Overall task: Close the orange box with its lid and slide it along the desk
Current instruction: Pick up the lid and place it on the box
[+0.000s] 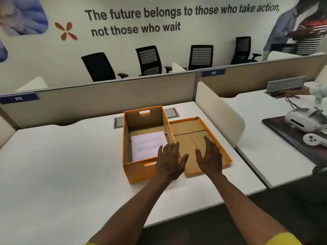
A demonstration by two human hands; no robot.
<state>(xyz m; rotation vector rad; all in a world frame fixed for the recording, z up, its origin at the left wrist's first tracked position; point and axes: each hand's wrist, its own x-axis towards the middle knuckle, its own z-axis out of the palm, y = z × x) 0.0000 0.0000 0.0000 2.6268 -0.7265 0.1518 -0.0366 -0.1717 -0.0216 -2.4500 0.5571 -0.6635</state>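
Observation:
An open orange box (137, 171) stands on the white desk (62, 165), with printed white paper (148, 145) lying on its cardboard floor. Its shallow orange lid (187, 129) lies upside down on the desk, touching the box's right side. My left hand (170, 160) hovers with fingers spread over the box's near right corner. My right hand (210, 156) is open above the near half of the lid. Neither hand holds anything.
A grey partition (106, 96) runs behind the desk, and a white divider panel (219, 110) stands just right of the lid. The neighbouring desk holds a white headset (304, 119) and a controller (313, 140) on a dark mat. Office chairs line the far wall.

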